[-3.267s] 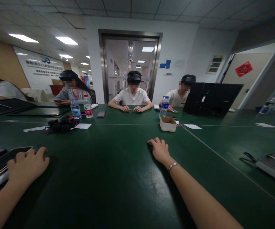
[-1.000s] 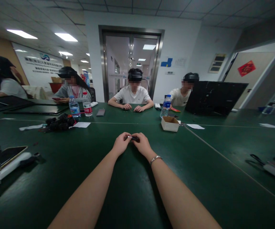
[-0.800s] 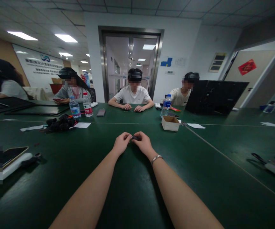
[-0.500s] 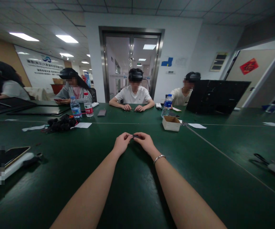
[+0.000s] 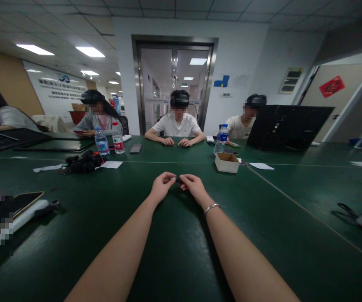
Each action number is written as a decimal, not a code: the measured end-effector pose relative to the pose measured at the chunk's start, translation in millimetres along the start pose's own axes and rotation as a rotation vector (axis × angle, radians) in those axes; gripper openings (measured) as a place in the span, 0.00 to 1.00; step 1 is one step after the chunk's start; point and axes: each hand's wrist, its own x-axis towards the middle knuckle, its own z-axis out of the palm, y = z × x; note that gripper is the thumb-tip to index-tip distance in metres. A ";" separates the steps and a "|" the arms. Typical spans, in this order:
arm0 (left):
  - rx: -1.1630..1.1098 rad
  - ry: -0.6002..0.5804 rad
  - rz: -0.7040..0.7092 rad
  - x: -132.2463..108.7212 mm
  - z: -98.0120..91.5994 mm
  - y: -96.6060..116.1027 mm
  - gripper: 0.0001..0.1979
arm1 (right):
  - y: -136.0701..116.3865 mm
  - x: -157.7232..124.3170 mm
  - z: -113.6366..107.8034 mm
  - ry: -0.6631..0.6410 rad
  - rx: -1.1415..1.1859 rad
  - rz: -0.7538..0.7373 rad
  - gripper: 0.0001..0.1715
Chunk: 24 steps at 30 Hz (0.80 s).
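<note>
Both my hands meet over the middle of the green table (image 5: 181,251). My left hand (image 5: 161,187) and my right hand (image 5: 194,186) are closed in pinches on the two ends of a small dark object (image 5: 177,180), held just above the tabletop. A silver bracelet (image 5: 211,206) sits on my right wrist. The object is too small to name; a pale tip shows at its left end.
A phone (image 5: 27,200) and a white item lie at the left edge. A heap of black parts (image 5: 82,163), two water bottles (image 5: 109,141) and a small cardboard box (image 5: 227,162) stand farther back. Several people sit across the table. A black laptop (image 5: 286,128) stands at right, scissors (image 5: 350,209) nearer.
Since 3.3 s ago my left hand left the phone and joined my right hand at the middle. Over the last second both hands stay pinched on the small object, barely shifting.
</note>
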 end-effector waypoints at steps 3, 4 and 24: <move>-0.023 -0.010 -0.019 -0.2 -1.0 2.0 0.10 | -0.2 0.2 0.0 -0.014 -0.004 0.016 0.20; -0.025 -0.012 -0.027 -0.1 -1.3 2.6 0.10 | -0.3 0.1 -0.1 -0.018 -0.005 0.018 0.20; 0.219 -0.017 -0.143 5.6 -5.8 -8.7 0.24 | 3.3 0.4 -2.9 -0.075 0.028 -0.010 0.23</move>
